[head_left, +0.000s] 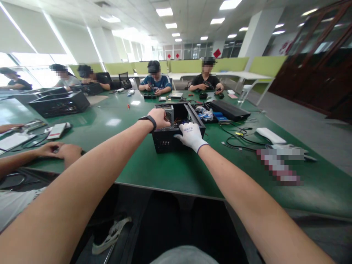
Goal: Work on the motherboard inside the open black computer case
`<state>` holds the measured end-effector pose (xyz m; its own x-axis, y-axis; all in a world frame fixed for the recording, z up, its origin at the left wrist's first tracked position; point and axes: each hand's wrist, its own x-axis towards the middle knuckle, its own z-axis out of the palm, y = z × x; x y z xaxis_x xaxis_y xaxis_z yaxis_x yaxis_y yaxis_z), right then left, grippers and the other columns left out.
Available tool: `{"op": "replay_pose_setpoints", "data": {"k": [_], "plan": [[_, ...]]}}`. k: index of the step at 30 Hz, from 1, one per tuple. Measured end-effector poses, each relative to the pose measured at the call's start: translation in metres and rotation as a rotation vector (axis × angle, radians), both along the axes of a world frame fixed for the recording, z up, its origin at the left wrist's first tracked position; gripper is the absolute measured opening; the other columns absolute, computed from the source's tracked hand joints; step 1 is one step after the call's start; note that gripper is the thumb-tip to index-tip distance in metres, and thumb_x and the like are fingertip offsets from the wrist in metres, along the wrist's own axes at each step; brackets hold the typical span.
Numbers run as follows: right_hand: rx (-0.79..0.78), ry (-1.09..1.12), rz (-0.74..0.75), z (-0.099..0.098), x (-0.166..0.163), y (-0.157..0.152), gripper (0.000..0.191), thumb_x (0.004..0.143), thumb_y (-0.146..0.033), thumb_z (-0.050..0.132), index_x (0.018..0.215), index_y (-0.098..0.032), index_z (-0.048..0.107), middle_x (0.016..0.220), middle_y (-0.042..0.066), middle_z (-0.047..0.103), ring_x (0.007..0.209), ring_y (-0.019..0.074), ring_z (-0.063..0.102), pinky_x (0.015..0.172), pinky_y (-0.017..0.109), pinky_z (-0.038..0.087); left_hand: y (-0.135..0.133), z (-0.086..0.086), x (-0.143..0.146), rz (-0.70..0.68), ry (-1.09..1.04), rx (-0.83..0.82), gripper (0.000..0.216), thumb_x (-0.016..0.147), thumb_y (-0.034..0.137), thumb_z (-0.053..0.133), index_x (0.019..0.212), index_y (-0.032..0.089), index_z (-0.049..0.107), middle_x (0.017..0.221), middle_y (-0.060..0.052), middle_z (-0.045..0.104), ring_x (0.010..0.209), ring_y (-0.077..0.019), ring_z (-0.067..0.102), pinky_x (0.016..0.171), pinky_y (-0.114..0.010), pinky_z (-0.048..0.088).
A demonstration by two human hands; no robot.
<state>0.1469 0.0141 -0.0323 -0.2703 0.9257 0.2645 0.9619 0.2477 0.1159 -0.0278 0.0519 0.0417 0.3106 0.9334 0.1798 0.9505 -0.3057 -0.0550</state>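
An open black computer case [167, 141] lies on the green table [176, 172] in front of me. My left hand [161, 118], bare with a black wristband, rests curled on the case's near top edge by the power supply; whether it holds anything is hidden. My right hand [190, 135], in a white glove, lies with fingers spread on the case's near right corner. Cables and parts show inside the case.
The case's black side panel [229, 110] and blue-white bits lie right of it. Loose black cables [239, 141] and a white device [271, 135] lie further right. Another person's hands [59, 150] rest at left. Other cases and seated people line the far side.
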Motion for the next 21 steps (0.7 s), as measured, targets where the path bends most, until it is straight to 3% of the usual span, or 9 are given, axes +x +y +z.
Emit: {"op": "replay_pose_setpoints", "data": {"k": [7,17,21], "plan": [[0.028,0.001,0.047,-0.004,0.003,-0.042,0.051,0.091,-0.061,0.045,0.11,-0.016,0.059,0.106,0.014,0.063,0.096,0.0251,0.053,0.079,0.036,0.03,-0.012,-0.007,0.004,-0.062,0.025,-0.035,0.037,0.069,0.043,0.06,0.09,0.017,0.076,0.088,-0.008,0.074,0.082,-0.0208,0.066,0.072,-0.026,0.049],[0.067,0.056,0.109,-0.016,0.017,-0.189,0.033,0.088,-0.053,0.057,0.097,-0.021,0.06,0.09,0.007,0.061,0.085,0.0229,0.048,0.073,0.036,0.024,-0.036,-0.052,0.031,-0.182,0.288,-0.316,0.048,0.059,0.048,0.075,0.096,0.018,0.076,0.098,-0.01,0.075,0.089,-0.0232,0.068,0.074,-0.025,0.053],[0.032,0.105,0.143,-0.021,0.024,-0.228,0.029,0.085,-0.051,0.061,0.094,-0.023,0.06,0.086,0.005,0.059,0.082,0.023,0.045,0.071,0.036,0.022,-0.058,-0.065,0.044,-0.211,0.433,-0.439,0.051,0.055,0.043,0.081,0.099,0.017,0.077,0.1,-0.012,0.075,0.095,-0.0263,0.069,0.078,-0.026,0.054]]}}
